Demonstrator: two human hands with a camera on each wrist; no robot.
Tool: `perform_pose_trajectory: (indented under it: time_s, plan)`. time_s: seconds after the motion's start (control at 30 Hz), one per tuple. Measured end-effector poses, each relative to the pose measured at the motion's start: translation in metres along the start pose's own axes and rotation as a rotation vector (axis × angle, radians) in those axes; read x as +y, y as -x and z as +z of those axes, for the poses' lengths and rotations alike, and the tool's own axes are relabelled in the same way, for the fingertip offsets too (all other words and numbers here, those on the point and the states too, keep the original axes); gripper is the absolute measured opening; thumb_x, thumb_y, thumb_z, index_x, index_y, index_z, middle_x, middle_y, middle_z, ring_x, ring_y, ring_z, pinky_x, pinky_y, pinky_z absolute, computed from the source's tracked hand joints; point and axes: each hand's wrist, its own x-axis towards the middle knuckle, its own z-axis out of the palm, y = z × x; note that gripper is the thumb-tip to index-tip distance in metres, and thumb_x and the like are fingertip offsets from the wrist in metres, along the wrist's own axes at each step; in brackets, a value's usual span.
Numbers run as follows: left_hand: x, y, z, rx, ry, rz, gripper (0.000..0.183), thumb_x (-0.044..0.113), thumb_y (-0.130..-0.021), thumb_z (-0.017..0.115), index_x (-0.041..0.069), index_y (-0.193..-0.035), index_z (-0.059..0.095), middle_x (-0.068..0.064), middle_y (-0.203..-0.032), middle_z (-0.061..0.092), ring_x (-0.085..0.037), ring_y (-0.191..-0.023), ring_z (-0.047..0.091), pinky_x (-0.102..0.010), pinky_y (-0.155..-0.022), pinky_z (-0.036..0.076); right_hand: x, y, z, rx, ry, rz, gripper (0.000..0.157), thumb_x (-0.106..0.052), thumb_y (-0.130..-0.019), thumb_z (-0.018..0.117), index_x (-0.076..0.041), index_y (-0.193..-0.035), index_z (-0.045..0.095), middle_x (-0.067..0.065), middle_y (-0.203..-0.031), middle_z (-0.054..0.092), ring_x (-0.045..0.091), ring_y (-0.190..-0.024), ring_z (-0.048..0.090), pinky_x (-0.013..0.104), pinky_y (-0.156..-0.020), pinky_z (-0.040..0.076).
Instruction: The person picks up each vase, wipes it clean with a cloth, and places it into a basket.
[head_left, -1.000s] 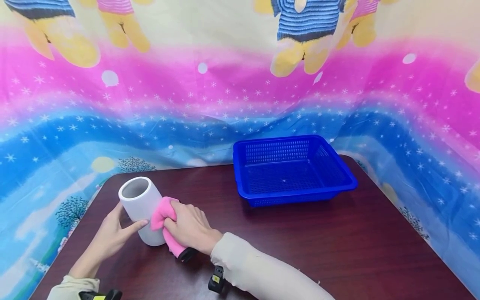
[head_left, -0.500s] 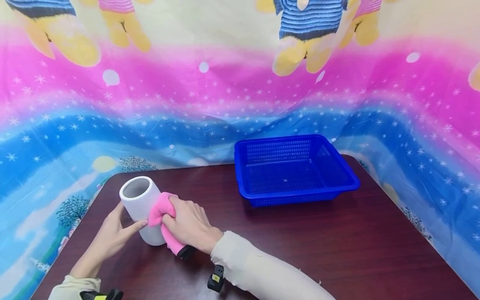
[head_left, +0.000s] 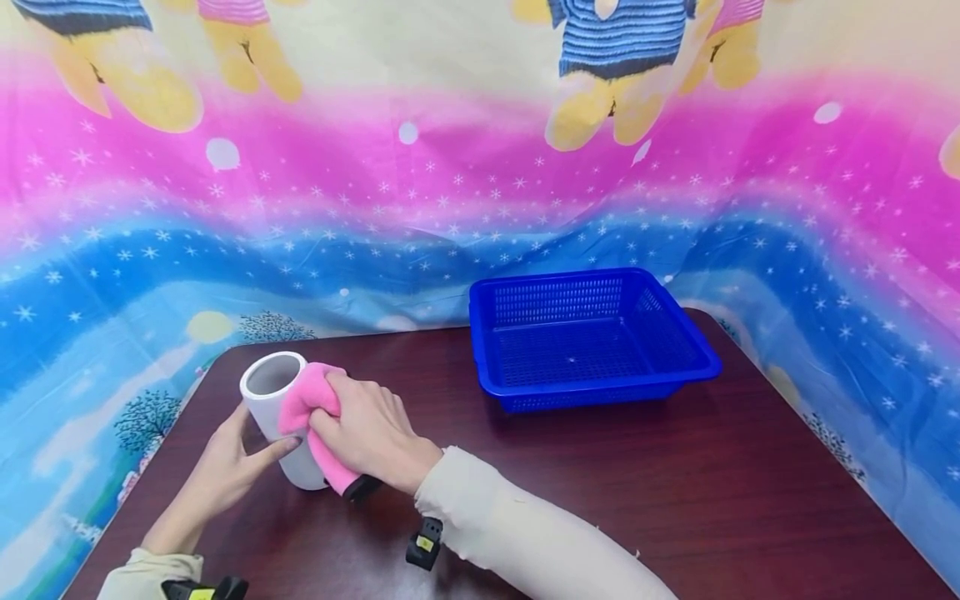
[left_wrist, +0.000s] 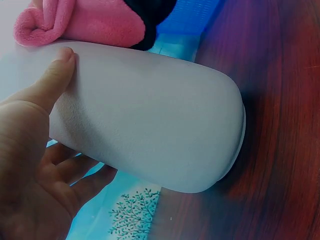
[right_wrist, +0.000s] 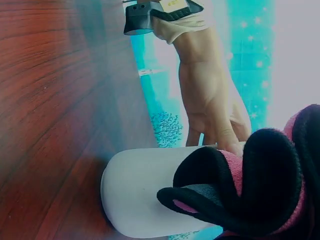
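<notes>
A white cylindrical vase point(head_left: 300, 467) stands upright on the dark wooden table, its round opening facing up. My left hand point(head_left: 225, 462) grips it from the left, thumb on the near side and fingers around the far side; the left wrist view shows the vase point(left_wrist: 150, 115) held between thumb and fingers. My right hand point(head_left: 371, 429) clutches a bunched pink cloth point(head_left: 311, 396) with a black edge and presses it against the vase's right side, near the rim. In the right wrist view the folded cloth point(right_wrist: 270, 175) hides the right hand's fingers.
A blue plastic basket point(head_left: 592, 392) with perforated sides stands at the back right of the table point(head_left: 637, 492). A patterned fabric backdrop point(head_left: 420, 192) hangs behind and along both sides of the table.
My right hand has slid the pink cloth up and to the left along the vase, towards its rim. The left hand and the vase stay in place.
</notes>
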Motion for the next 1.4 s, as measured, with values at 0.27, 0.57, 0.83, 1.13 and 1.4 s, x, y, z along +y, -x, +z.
perform_pose_trajectory:
  time_s: [0.27, 0.57, 0.83, 1.13, 1.4]
  plan:
    - [0.002, 0.000, -0.001, -0.025, -0.017, -0.022, 0.073, 0.015, -0.088, 0.079, 0.002, -0.148, 0.041, -0.023, -0.130, 0.062, 0.025, -0.112, 0.038, -0.002, -0.087, 0.036, -0.004, -0.004, -0.006, 0.005, -0.003, 0.001, 0.015, -0.031, -0.093, 0.061, -0.024, -0.090, 0.048, -0.010, -0.066, 0.049, 0.001, -0.054, 0.049, 0.019, -0.048, 0.039]
    - [0.003, -0.001, -0.001, -0.029, -0.019, -0.023, 0.074, 0.016, -0.087, 0.079, 0.003, -0.149, 0.040, -0.022, -0.132, 0.061, 0.024, -0.112, 0.037, -0.002, -0.088, 0.035, -0.005, -0.007, -0.006, -0.019, 0.036, 0.014, 0.016, -0.033, -0.094, 0.062, -0.025, -0.095, 0.049, -0.010, -0.065, 0.049, 0.002, -0.054, 0.049, 0.020, -0.047, 0.039]
    - [0.002, 0.000, -0.001, -0.024, -0.011, -0.021, 0.074, 0.014, -0.087, 0.079, 0.002, -0.149, 0.040, -0.021, -0.130, 0.061, 0.024, -0.111, 0.038, -0.002, -0.087, 0.036, -0.006, -0.008, -0.003, -0.041, 0.102, 0.027, 0.018, -0.037, -0.095, 0.061, -0.025, -0.094, 0.048, -0.009, -0.062, 0.049, 0.002, -0.054, 0.048, 0.022, -0.047, 0.038]
    - [0.001, 0.000, -0.001, -0.015, -0.011, -0.018, 0.074, 0.014, -0.087, 0.080, 0.003, -0.149, 0.040, -0.007, -0.131, 0.061, 0.023, -0.112, 0.039, -0.002, -0.087, 0.036, -0.006, -0.005, 0.001, -0.032, 0.109, 0.030, 0.020, -0.037, -0.095, 0.062, -0.025, -0.097, 0.047, -0.010, -0.062, 0.048, 0.001, -0.053, 0.047, 0.021, -0.047, 0.038]
    - [0.000, 0.000, 0.000, 0.004, 0.005, -0.003, 0.074, 0.013, -0.086, 0.080, 0.007, -0.149, 0.042, 0.037, -0.125, 0.046, 0.022, -0.115, 0.039, -0.003, -0.090, 0.033, -0.004, -0.001, 0.006, -0.017, 0.135, 0.018, 0.022, -0.037, -0.096, 0.063, -0.023, -0.095, 0.046, -0.009, -0.063, 0.047, 0.001, -0.052, 0.046, 0.020, -0.046, 0.037]
